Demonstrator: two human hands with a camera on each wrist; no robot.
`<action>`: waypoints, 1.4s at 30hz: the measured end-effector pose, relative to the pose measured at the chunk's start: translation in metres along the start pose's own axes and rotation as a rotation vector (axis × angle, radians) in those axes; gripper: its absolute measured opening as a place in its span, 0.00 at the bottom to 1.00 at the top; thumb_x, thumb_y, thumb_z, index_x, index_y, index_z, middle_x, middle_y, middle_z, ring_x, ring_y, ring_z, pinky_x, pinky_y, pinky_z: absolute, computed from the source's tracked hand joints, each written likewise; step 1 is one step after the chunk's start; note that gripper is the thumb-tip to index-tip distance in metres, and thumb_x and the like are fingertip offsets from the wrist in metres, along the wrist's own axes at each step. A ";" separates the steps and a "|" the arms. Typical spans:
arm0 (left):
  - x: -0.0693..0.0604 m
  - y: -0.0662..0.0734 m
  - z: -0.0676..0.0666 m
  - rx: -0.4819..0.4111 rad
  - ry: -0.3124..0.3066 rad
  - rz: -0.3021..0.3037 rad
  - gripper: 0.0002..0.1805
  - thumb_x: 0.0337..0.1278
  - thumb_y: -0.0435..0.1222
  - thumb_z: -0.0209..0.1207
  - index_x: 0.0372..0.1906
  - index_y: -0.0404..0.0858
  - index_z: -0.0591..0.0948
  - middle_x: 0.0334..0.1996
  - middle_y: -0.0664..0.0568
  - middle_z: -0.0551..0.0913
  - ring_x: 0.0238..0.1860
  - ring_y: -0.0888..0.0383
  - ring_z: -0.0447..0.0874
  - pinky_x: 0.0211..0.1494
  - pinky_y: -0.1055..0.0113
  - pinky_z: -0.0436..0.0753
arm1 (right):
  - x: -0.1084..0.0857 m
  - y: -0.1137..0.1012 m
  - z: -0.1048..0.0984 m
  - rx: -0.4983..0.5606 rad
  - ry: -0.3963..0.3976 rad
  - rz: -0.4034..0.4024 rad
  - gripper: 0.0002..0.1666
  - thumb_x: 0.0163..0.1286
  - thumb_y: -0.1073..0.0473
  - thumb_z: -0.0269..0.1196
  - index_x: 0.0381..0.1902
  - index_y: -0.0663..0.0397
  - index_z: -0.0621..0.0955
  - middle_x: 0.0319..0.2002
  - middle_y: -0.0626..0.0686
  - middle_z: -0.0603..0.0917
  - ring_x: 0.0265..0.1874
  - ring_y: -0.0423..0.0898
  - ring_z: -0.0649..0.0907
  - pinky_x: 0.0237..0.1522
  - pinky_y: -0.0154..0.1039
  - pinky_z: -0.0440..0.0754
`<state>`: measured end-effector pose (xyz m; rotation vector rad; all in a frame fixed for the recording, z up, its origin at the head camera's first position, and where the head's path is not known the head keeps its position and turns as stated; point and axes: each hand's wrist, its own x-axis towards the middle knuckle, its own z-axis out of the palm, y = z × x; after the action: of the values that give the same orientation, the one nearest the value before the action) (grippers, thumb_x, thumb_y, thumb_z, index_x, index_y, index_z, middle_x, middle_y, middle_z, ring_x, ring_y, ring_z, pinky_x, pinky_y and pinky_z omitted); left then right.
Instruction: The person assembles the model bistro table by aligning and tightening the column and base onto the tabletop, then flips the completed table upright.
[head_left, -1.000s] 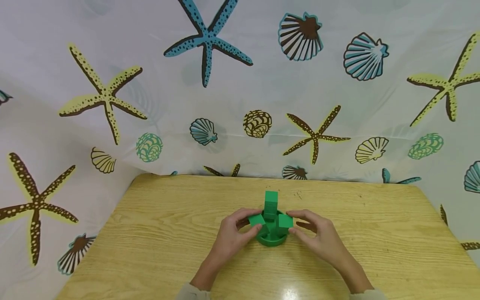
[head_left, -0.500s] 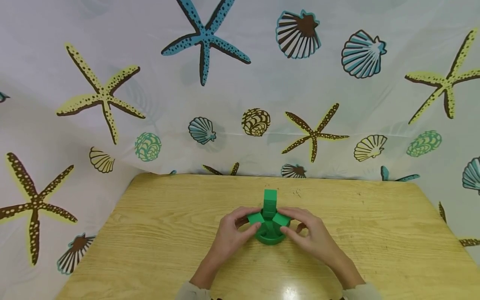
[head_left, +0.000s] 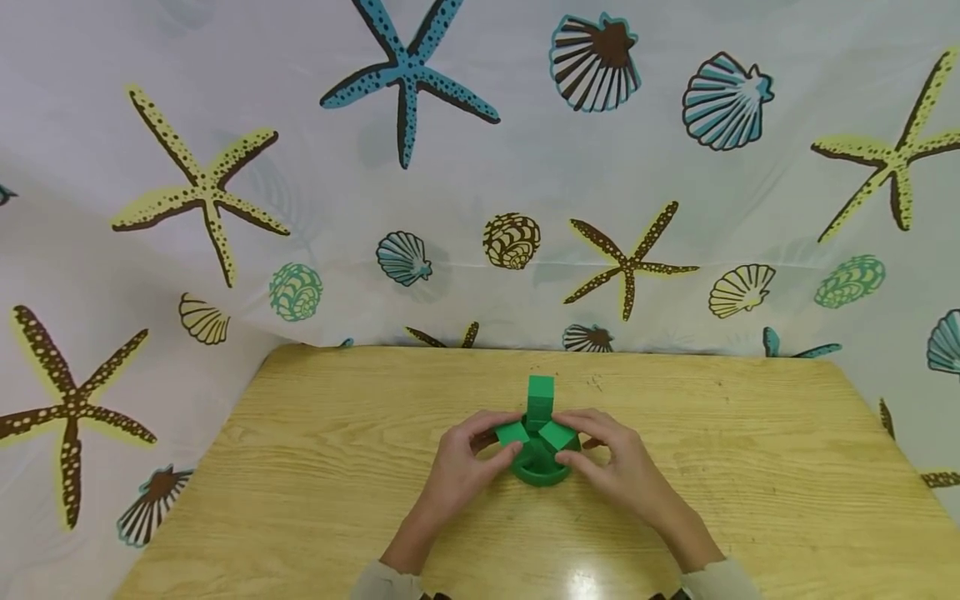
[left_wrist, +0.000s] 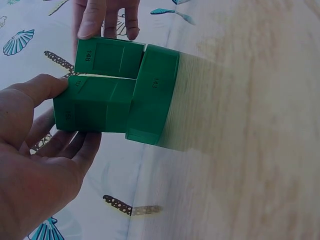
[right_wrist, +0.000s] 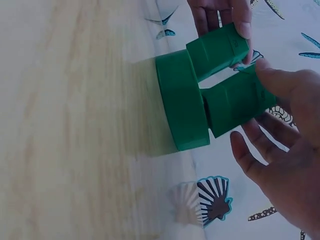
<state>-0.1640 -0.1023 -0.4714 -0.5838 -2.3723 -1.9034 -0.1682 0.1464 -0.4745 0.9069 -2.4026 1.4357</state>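
A round green base [head_left: 542, 478] with a raised rim stands on the table, and three green blocks rise from it. My left hand [head_left: 471, 467] grips the left block [head_left: 513, 434] between thumb and fingers. On the other side, my right hand [head_left: 618, 462] holds the right block [head_left: 557, 435] the same way. The rear block [head_left: 541, 402] stands tall behind them, touched by neither thumb. In the left wrist view, small dark numbers mark the left block [left_wrist: 92, 107] and the base [left_wrist: 156, 92]. How the blocks' lower ends sit inside the base is partly hidden.
The wooden table [head_left: 337, 467] spreads out around the base. A white cloth [head_left: 480, 183] printed with starfish and shells hangs behind the table and along both sides.
My right hand has moved left, turning the right block and bringing it inward toward the rear block. My left hand keeps its grip on the left block, nearly still.
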 end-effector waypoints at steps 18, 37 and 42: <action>-0.001 0.000 0.000 -0.005 0.000 -0.011 0.20 0.65 0.31 0.68 0.60 0.35 0.83 0.55 0.46 0.83 0.58 0.50 0.83 0.63 0.57 0.81 | 0.000 0.001 0.002 0.011 0.090 0.023 0.25 0.65 0.68 0.73 0.60 0.56 0.82 0.52 0.52 0.83 0.50 0.52 0.85 0.41 0.41 0.89; -0.001 0.000 0.000 -0.016 -0.002 -0.006 0.20 0.65 0.30 0.68 0.60 0.33 0.83 0.55 0.44 0.83 0.58 0.49 0.83 0.63 0.57 0.81 | -0.002 0.004 0.004 -0.029 0.090 0.042 0.24 0.71 0.70 0.67 0.64 0.57 0.80 0.65 0.55 0.79 0.62 0.52 0.80 0.50 0.41 0.87; -0.001 -0.001 0.000 -0.017 -0.003 -0.012 0.20 0.65 0.30 0.68 0.61 0.33 0.83 0.56 0.44 0.83 0.59 0.49 0.83 0.63 0.58 0.81 | -0.002 0.006 0.000 0.001 0.116 0.008 0.22 0.69 0.75 0.65 0.60 0.60 0.81 0.60 0.56 0.81 0.59 0.55 0.82 0.50 0.42 0.87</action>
<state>-0.1636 -0.1025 -0.4724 -0.5753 -2.3688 -1.9308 -0.1701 0.1488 -0.4797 0.7922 -2.3234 1.4503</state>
